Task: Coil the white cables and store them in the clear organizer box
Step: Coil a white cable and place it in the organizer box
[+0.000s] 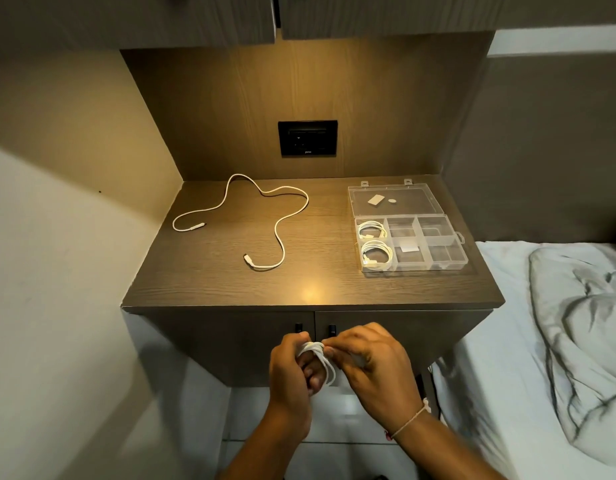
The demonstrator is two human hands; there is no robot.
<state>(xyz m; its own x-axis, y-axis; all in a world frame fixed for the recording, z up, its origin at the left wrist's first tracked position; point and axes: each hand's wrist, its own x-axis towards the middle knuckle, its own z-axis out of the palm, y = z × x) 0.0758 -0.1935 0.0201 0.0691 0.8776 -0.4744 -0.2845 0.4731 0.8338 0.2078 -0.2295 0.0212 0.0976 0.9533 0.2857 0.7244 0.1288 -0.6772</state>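
Coil [317, 358] of white cable wound around left hand [292, 372] fingers, loops hanging downward, right hand [372, 362] pinching its top, loose cable [244, 216] sprawled on desk [310, 289] beyond, open box [408, 233] far right, two coils inside.

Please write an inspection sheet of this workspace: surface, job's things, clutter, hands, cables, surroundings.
Surface: wooden cabinet top, lit from above.
Job's things: clear organizer box open, at the right of the top, lid laid back; two coiled cables in its left compartments, rear coil, front coil.
Clutter: two small pieces on the lid; what they are cannot be told.
Hands: left hand and right hand, in front of the cabinet doors, each with a grip on a half-coiled cable.
Cables: one loose cable lies uncoiled on the top, left of the box.
Surroundings: black socket panel on the back wall; bed at right.
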